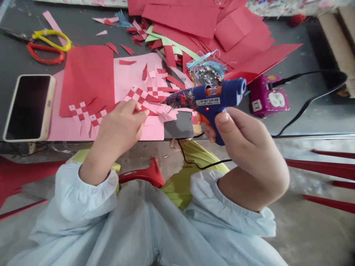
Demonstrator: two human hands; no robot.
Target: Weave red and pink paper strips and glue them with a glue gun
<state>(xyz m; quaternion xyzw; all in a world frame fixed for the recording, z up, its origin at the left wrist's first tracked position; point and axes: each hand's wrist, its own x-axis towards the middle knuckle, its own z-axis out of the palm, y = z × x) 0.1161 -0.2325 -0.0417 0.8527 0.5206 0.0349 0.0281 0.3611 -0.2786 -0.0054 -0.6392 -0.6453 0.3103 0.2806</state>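
My right hand (241, 138) is wrapped round the handle of a blue hot glue gun (210, 99), whose small red light is lit. Its dark, stringy nozzle points left, over pink and red paper strips. My left hand (122, 120) has its fingers curled down on a red-and-pink woven paper piece (138, 94), gripping its near edge. The nozzle tip is just right of that piece. Two smaller checkered woven pieces, one a woven paper fish (80, 110) with a stick-on eye, lie left of my left hand.
A phone (29, 107) lies at left, with scissors (48, 46) behind it. Red paper sheets (183, 18) are heaped at the back. A dish of small eyes (208, 75) with blue tassels sits behind the gun. A purple power adapter (269, 96) with a black cord is at right.
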